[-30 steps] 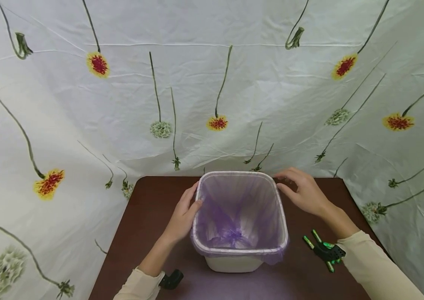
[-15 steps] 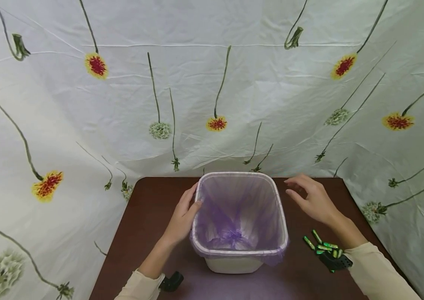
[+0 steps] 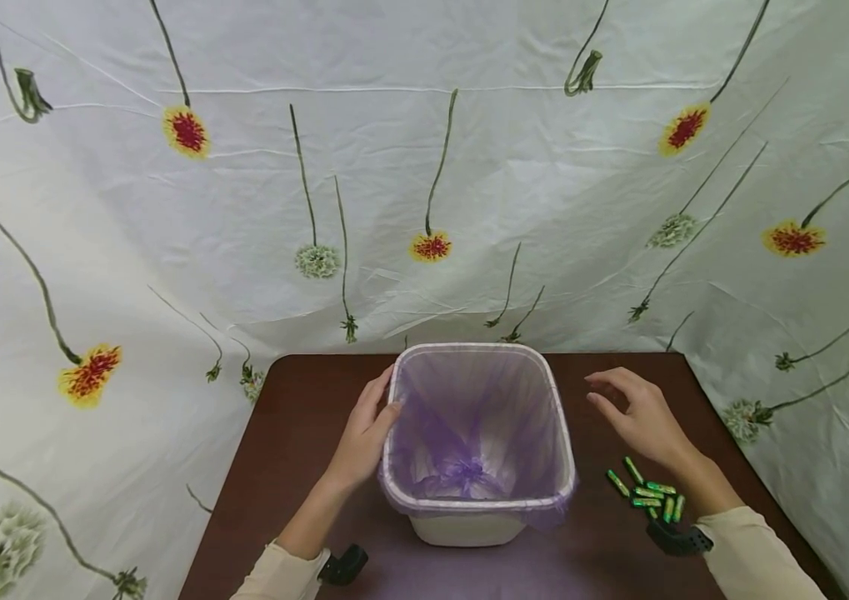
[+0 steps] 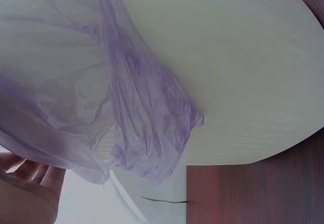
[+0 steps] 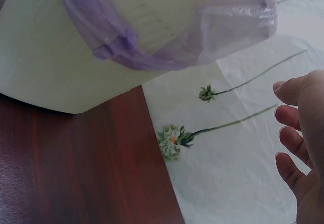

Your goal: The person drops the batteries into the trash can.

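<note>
A white plastic trash bin [image 3: 466, 531] stands on the table, lined with a translucent purple trash bag [image 3: 469, 400] folded out over its rim. My left hand [image 3: 361, 437] rests against the bin's left side, fingers along the outside and thumb tip at the rim. In the left wrist view, fingers [image 4: 43, 176] show below the bag's overhang, their tips hidden by it. My right hand [image 3: 641, 418] hovers to the right of the bin, holding nothing, fingers loosely bent. Several small green cylinders that look like batteries [image 3: 647, 492] lie in a loose cluster below the right hand.
The dark reddish-brown table [image 3: 304, 408] ends close behind the bin. A white cloth [image 3: 394, 183] printed with flowers hangs behind and along both sides. Each wrist wears a black strap mount; the right one [image 3: 679, 540] is beside the green cylinders.
My right hand has drawn away from the bin's right rim, moving right and toward me. The green cylinders show more fully now. The left hand stays at the rim.
</note>
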